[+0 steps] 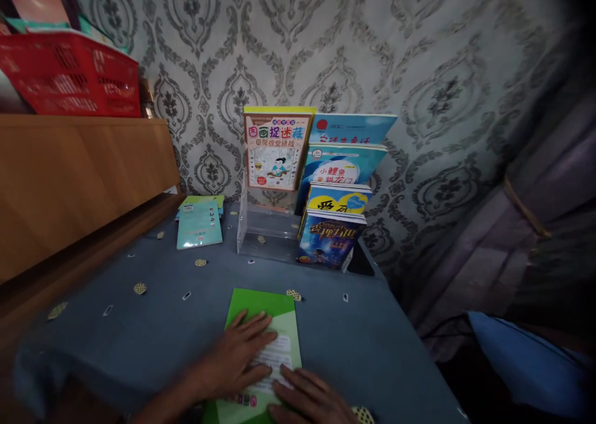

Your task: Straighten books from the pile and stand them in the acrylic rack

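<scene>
Right hand (308, 399) and left hand (238, 352) lie flat, fingers apart, on a green book (265, 300), which rests on the blue-grey tablecloth (167, 331) before a clear book stand (267, 228) holding several paperbacks (330, 245).

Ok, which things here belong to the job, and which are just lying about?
In the job: green book, under left hand and right hand; probably the clear rack and its books.
Lying about, apparently: teal book, red basket.
</scene>
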A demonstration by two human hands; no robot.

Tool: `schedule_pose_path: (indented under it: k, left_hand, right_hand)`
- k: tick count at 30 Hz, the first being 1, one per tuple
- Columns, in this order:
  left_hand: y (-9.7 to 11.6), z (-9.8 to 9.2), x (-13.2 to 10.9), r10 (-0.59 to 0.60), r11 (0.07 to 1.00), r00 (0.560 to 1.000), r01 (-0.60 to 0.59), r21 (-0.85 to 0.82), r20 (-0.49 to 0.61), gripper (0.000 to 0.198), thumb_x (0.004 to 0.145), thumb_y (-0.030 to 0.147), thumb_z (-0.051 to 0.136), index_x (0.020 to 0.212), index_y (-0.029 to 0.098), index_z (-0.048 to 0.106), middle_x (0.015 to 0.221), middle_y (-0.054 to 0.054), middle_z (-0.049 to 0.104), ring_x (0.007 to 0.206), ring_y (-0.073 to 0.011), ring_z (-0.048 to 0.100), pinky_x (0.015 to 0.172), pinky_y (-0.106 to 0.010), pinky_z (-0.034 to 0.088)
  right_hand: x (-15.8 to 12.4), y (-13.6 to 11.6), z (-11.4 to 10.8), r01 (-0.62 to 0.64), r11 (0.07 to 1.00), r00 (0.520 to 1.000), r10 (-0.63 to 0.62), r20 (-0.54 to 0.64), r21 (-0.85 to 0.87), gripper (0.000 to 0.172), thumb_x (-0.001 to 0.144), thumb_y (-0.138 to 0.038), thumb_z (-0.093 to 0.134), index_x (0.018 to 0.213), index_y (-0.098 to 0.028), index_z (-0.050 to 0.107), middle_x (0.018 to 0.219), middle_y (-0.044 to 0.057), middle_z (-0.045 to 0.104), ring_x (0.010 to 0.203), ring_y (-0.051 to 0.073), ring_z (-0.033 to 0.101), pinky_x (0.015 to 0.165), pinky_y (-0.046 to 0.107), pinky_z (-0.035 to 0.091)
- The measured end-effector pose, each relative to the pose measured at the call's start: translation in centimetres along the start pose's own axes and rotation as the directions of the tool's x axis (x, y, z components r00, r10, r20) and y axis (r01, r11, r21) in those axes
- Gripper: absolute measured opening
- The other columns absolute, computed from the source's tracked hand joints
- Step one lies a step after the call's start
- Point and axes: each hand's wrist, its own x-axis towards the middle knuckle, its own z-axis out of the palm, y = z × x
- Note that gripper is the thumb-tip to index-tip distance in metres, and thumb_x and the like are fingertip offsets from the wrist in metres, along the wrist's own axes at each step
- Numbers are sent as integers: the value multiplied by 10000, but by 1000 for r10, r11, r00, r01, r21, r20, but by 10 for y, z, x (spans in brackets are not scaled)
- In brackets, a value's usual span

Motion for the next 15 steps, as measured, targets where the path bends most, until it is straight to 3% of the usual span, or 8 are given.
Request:
schedule_pose_path:
  k: [4,7,9,12,15]
  left_hand:
    - [4,-40,-1,-11,958,994,41,-282,106,463,992,530,475,1369,300,615,1477,-62,559,1420,-254,469,1226,-513,267]
    - [0,-65,-2,-77,848,996,86,-523,39,591,969,673,361,1235,286,721,1291,-57,708,1304,-265,589,1190,-477,333]
    - [-6,-72,-1,-167,761,984,85,-643,-68,755,911,791,277,1147,267,768,1211,-75,744,1266,-301,610,1147,-481,385]
    - [-16,-69,8,-321,686,905,18,-727,-281,938,772,937,256,1000,215,809,1100,-119,772,1215,-364,623,1074,-485,451]
    - [-19,-54,24,-460,676,753,-48,-736,-471,830,700,930,463,859,188,800,928,-120,779,987,-333,695,936,-411,531]
  right_hand:
    - [18,-1,-28,17,999,1000,-17,-16,47,428,995,-393,570,1422,-423,542,1248,-3,724,1174,218,689,1030,336,545]
    - [34,-5,-50,-158,981,977,172,-126,113,344,990,-440,547,1312,-394,657,1214,20,746,1083,238,730,971,373,583]
    - [47,-7,-65,-290,937,908,334,-253,195,329,966,-501,551,1214,-377,728,1147,26,773,1024,256,745,930,389,600]
    - [72,-4,-82,-352,872,799,469,-376,339,394,966,-565,506,1102,-321,784,1001,35,800,881,247,755,810,347,613]
    - [96,8,-86,-294,834,735,509,-448,466,476,951,-609,507,1032,-241,798,860,47,781,774,231,721,691,302,589]
